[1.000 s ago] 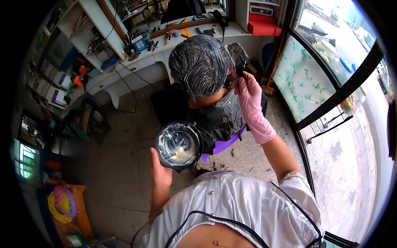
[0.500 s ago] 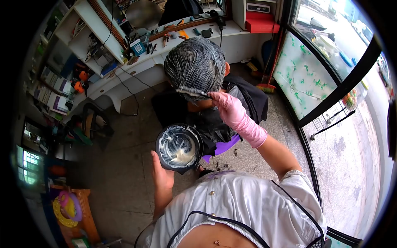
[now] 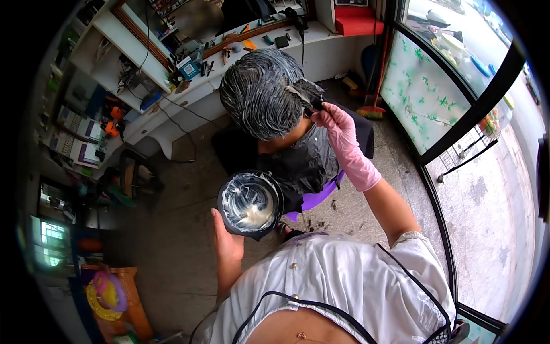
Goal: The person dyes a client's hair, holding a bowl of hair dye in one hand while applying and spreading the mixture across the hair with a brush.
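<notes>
A seated person's head (image 3: 260,94) faces away from me, its short dark hair streaked with white cream. In my left hand (image 3: 228,239) is a black mixing bowl (image 3: 278,200), tilted toward me, with white and pale yellow cream (image 3: 249,203) smeared inside. My right hand (image 3: 338,123), in a pink glove, is closed around the handle of a dark hair dye brush (image 3: 309,93). The brush head rests at the right side of the hair, near the ear, which it hides. A black plastic cape (image 3: 312,160) covers the person's shoulders and back.
Ahead runs a white counter (image 3: 321,33) with tools beneath a mirror (image 3: 197,23). To the right stand a red-handled broom (image 3: 372,110) and a glass door with a black frame (image 3: 487,123). A wooden chair (image 3: 129,304) is at lower left.
My right hand has moved right and slightly up, carrying the brush from the back of the head to its right side. My left hand still holds the bowl in nearly the same place.
</notes>
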A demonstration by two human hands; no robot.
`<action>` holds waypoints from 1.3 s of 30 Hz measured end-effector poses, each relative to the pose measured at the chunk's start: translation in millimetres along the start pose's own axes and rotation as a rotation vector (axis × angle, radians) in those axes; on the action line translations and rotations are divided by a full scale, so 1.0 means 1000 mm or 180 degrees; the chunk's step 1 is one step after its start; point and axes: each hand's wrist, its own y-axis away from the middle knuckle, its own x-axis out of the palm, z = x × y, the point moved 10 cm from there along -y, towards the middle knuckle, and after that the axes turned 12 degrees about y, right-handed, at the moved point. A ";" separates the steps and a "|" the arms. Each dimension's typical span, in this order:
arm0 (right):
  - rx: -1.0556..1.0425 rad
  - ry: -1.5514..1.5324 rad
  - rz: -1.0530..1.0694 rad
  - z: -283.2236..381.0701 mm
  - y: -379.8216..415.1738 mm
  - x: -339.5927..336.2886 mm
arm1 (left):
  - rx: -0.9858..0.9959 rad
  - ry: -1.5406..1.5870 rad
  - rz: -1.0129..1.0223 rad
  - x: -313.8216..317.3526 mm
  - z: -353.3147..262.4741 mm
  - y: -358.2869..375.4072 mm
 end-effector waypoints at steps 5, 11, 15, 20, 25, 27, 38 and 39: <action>-0.0012 -0.0210 0.0672 -0.019 0.013 0.037 | 0.0055 -0.0001 -0.0043 0.000 -0.001 0.000; -0.1735 0.2714 0.1231 0.043 0.045 0.056 | -0.0061 0.0002 0.0058 0.001 0.003 -0.002; -0.0074 0.0187 0.0130 -0.010 0.035 0.000 | -0.0017 0.0031 0.0089 0.005 0.003 -0.001; 0.0603 -0.0792 0.0009 -0.026 0.030 0.017 | -0.0059 -0.0049 -0.0013 0.003 0.003 -0.002; 0.0780 -0.0562 0.0796 -0.030 0.056 0.061 | 0.0071 -0.0092 -0.0045 0.007 0.001 0.002; 0.0661 -0.0373 0.0914 -0.019 0.060 0.053 | 0.0146 -0.0149 0.0035 0.011 -0.001 0.002; -0.1266 0.2815 -0.0131 0.045 0.051 0.033 | 0.0041 -0.0198 0.0082 0.020 -0.002 0.004; -0.1189 0.3044 0.0189 0.044 0.056 0.045 | 0.0059 -0.0197 0.0140 0.025 -0.003 0.005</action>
